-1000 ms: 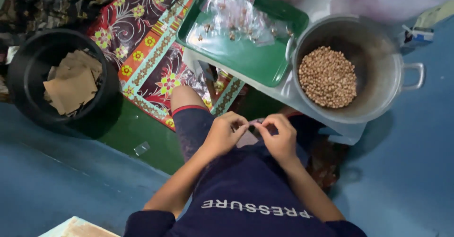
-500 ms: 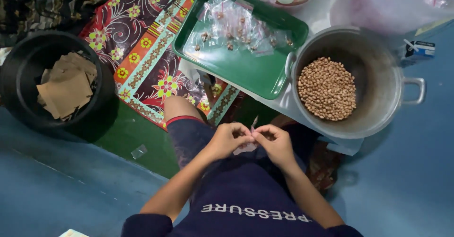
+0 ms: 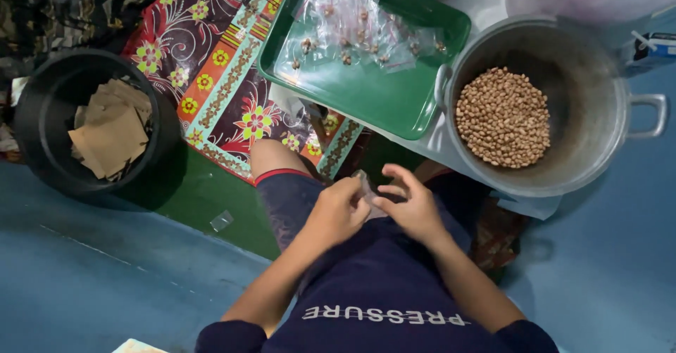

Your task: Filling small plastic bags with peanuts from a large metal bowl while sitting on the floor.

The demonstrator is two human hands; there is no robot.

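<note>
My left hand (image 3: 338,209) and my right hand (image 3: 412,209) meet over my lap, both pinching a small clear plastic bag (image 3: 367,190) between the fingertips. Just beyond them stands a large metal pot (image 3: 563,92) holding a heap of peanuts (image 3: 503,117). To its left a green tray (image 3: 366,96) carries several small clear bags with a few nuts in each (image 3: 352,33).
A black bucket (image 3: 42,99) with brown paper pieces (image 3: 109,131) stands at the left on the blue floor. A flowered red cloth (image 3: 211,64) lies under the tray. A scrap of clear plastic (image 3: 222,220) lies on the green mat. A small carton (image 3: 651,47) sits at right.
My hands have stayed together over my lap, working the small bag; the fingers have shifted from pulling it apart to pinching it close. The view has tilted slightly.
</note>
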